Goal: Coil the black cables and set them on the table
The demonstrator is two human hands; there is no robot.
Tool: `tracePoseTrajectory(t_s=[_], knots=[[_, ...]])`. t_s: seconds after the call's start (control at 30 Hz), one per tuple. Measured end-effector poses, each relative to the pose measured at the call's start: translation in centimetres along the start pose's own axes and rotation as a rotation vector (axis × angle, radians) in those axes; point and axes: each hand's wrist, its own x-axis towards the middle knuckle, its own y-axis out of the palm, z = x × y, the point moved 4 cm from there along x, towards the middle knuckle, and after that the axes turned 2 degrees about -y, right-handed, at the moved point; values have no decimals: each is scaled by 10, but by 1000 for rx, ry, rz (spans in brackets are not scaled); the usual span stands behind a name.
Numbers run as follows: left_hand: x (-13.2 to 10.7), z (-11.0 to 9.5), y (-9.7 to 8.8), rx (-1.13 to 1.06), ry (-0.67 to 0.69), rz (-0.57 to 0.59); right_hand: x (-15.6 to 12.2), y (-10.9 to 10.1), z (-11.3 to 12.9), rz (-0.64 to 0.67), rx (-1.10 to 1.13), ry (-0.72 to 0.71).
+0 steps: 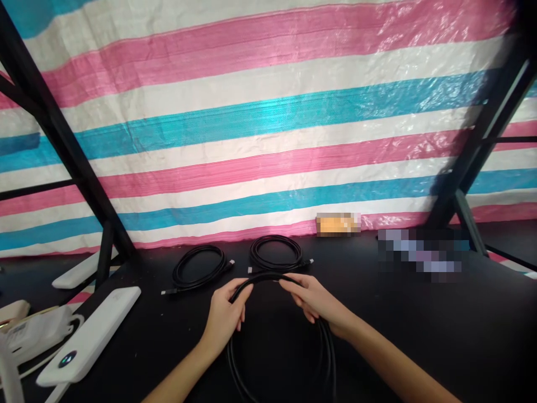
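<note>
A coiled black cable (pixel 268 277) hangs in a large loop between my two hands, its lower part running out of the frame at the bottom. My left hand (pixel 230 307) grips the loop's upper left, thumb on top. On the upper right, my right hand (pixel 308 298) pinches the same bundle between thumb and fingers. The ends of this cable cannot be made out. Just beyond my hands, two more coiled black cables lie on the black table (pixel 377 336): one coil (pixel 199 268) at left and another coil (pixel 276 253) at centre, each with its plugs showing.
A white power bank (pixel 94 336) with a lit display lies at left, beside a white power strip (pixel 39 336) with cords. Another white slab (pixel 81 270) is behind. Black metal posts (pixel 78 162) flank a striped sheet (pixel 268 129). Blurred-out items (pixel 419 254) lie at right.
</note>
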Motion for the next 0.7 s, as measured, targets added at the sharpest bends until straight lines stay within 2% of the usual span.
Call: tracePoseTrajectory(t_s=[0.13, 0.3, 0.43, 0.5, 0.57, 0.7], knots=[[2, 0, -5, -245, -112, -31, -3, 1, 1, 100, 454, 129], [3, 7, -7, -437, -247, -57, 4, 1, -7, 154, 879, 325], [4, 8, 0, -629, -392, 123, 7, 2, -10, 112, 1012, 380], [4, 3, 2, -731, -367, 177, 6, 0, -7, 42, 1045, 340], [2, -4, 4, -763, -269, 196, 5, -6, 0, -45, 1077, 229], [-10, -13, 19, -612, -140, 336, 3, -22, 11, -165, 1099, -17]])
